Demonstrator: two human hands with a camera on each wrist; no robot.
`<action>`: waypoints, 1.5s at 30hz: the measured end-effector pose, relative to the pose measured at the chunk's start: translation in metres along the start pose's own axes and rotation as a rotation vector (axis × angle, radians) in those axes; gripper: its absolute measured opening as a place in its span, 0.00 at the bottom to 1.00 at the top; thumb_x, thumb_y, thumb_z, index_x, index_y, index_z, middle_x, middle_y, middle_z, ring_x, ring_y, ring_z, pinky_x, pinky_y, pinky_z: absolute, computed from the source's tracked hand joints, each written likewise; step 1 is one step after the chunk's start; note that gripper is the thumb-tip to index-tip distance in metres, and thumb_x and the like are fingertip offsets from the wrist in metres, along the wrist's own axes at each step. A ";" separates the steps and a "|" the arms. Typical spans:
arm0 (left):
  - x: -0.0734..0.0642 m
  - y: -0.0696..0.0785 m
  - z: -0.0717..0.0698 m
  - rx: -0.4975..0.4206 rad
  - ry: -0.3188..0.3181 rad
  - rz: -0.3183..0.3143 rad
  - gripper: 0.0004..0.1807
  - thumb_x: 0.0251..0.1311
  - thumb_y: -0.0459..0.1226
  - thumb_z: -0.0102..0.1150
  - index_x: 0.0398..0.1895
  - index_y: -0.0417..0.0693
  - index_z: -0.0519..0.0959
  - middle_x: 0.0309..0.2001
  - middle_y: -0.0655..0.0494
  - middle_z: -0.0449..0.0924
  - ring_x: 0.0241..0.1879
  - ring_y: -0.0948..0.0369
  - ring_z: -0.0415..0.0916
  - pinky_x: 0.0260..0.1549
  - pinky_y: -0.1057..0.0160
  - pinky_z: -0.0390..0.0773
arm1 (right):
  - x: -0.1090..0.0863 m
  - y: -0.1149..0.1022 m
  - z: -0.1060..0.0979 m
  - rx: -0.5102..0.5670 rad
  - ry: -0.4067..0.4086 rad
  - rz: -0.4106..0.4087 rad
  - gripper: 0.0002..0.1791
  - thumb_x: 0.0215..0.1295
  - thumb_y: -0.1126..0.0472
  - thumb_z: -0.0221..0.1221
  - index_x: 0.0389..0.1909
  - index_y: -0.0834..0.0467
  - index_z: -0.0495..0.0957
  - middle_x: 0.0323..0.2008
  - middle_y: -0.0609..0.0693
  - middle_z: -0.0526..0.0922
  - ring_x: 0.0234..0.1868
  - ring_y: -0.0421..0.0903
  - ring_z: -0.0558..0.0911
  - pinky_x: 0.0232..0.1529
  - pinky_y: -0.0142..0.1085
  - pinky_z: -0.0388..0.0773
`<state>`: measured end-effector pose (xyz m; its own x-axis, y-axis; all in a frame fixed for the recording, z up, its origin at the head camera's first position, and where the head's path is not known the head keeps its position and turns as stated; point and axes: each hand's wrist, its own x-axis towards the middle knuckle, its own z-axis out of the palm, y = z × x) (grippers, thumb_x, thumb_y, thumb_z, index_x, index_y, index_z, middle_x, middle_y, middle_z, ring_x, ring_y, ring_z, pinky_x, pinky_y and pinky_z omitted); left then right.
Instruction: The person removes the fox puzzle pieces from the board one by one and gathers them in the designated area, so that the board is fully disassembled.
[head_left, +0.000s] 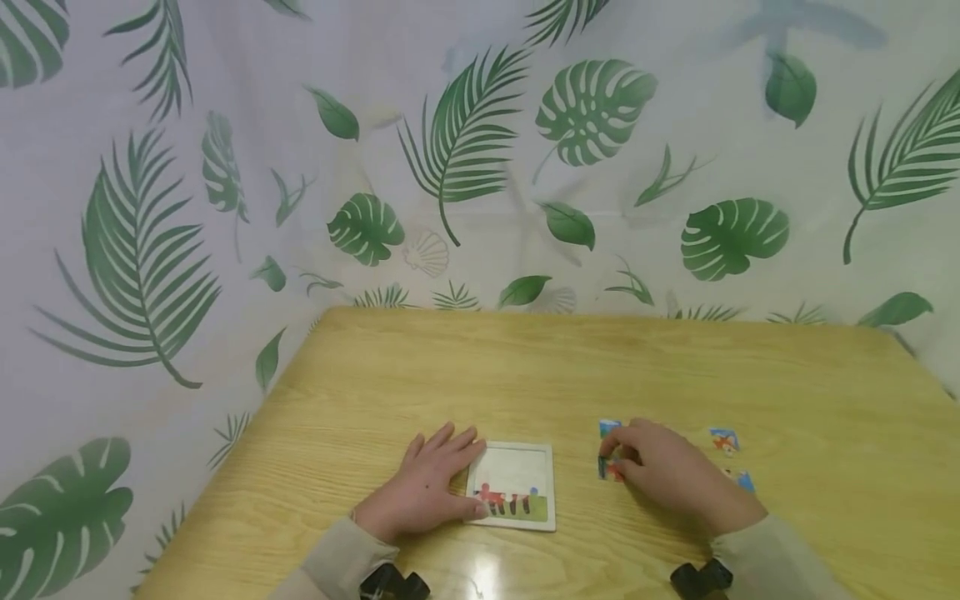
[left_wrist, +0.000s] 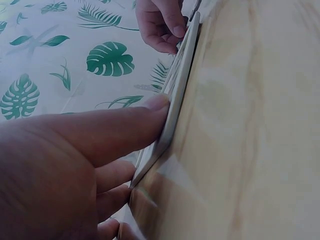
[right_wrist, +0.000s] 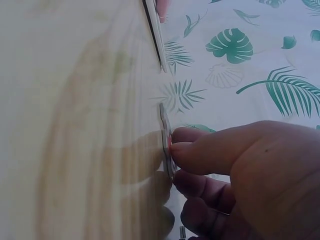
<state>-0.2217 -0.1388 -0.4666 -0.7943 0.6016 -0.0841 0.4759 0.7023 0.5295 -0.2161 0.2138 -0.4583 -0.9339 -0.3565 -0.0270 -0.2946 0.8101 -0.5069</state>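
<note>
A white square puzzle tray (head_left: 553,487) lies on the table, with joined pieces (head_left: 517,505) showing striped legs and green ground along its near side. My left hand (head_left: 427,487) rests at the tray's left edge, fingers spread and fairly straight, thumb on the near left corner. In the left wrist view the thumb (left_wrist: 125,127) touches the rim. To the right of the tray, my right hand (head_left: 667,467) pinches a colourful puzzle piece (head_left: 603,468) between thumb and fingers, low over the table. In the right wrist view, that piece (right_wrist: 166,145) shows edge-on; its underside contact is unclear.
Another piece (head_left: 609,427) lies just beyond my right fingertips. Farther right are a piece with an orange figure (head_left: 724,441) and a blue-edged piece (head_left: 745,481), partly behind the right hand. A leaf-patterned cloth (head_left: 480,167) hangs behind the wooden table (head_left: 480,367).
</note>
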 end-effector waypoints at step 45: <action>-0.001 0.003 0.000 -0.014 0.015 -0.024 0.47 0.59 0.57 0.66 0.79 0.51 0.61 0.79 0.54 0.53 0.79 0.47 0.39 0.72 0.36 0.33 | 0.007 -0.071 0.049 -0.018 0.034 -0.153 0.12 0.61 0.49 0.69 0.43 0.47 0.84 0.46 0.39 0.72 0.34 0.37 0.71 0.36 0.34 0.73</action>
<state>-0.2199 -0.1373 -0.4650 -0.8110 0.5788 -0.0847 0.4512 0.7111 0.5393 -0.1921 0.1312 -0.4651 -0.8839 -0.4609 0.0790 -0.4376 0.7556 -0.4874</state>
